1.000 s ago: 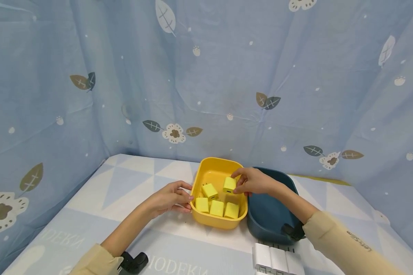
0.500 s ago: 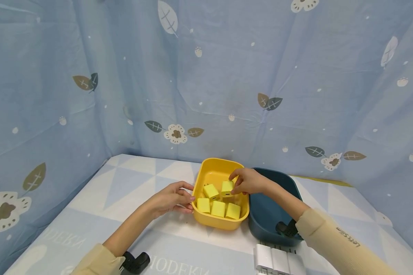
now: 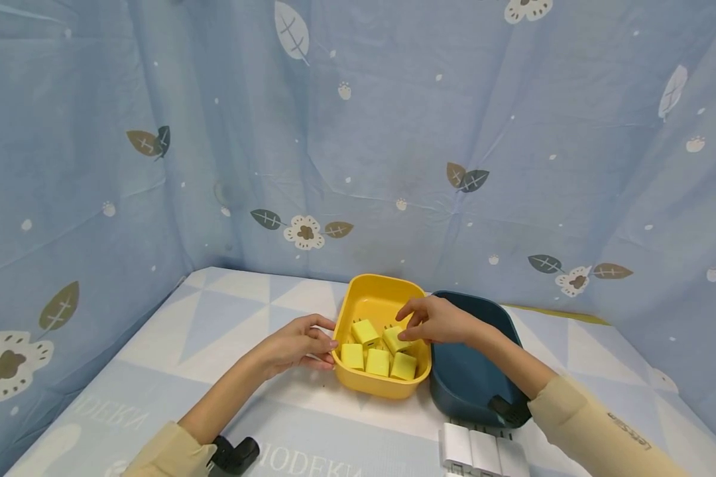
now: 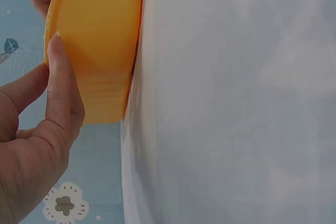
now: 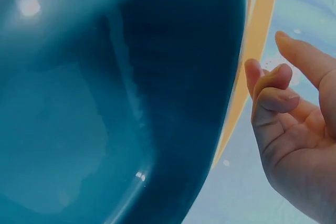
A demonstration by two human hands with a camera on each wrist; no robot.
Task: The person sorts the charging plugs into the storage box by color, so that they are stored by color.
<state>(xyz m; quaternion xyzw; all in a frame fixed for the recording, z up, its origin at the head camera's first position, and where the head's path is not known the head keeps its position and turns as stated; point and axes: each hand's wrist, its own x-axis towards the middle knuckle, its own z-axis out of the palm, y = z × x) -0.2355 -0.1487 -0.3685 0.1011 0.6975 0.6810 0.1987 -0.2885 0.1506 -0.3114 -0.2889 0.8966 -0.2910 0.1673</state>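
The yellow plastic box (image 3: 382, 386) holds several yellow charger plugs (image 3: 377, 362) with metal prongs. My left hand (image 3: 295, 344) holds the box's left side, its thumb and fingertips at the rim and outer wall, as the left wrist view shows too. Over the right rim, my right hand (image 3: 438, 321) has thumb and forefinger apart with nothing between them. Just by its fingertips a tilted plug (image 3: 396, 339) lies among the others. In the right wrist view, the right hand (image 5: 294, 114) is bare, its other fingers loosely bent.
A dark blue box (image 3: 471, 377) stands against the yellow box's right side, partly under my right forearm. White charger plugs (image 3: 480, 450) sit in a row in front of it. A patterned blue curtain (image 3: 358, 146) hangs behind the table.
My right hand has let go of a yellow plug, which now lies tilted in the yellow box, and its fingers have spread. The left hand stays on the box.
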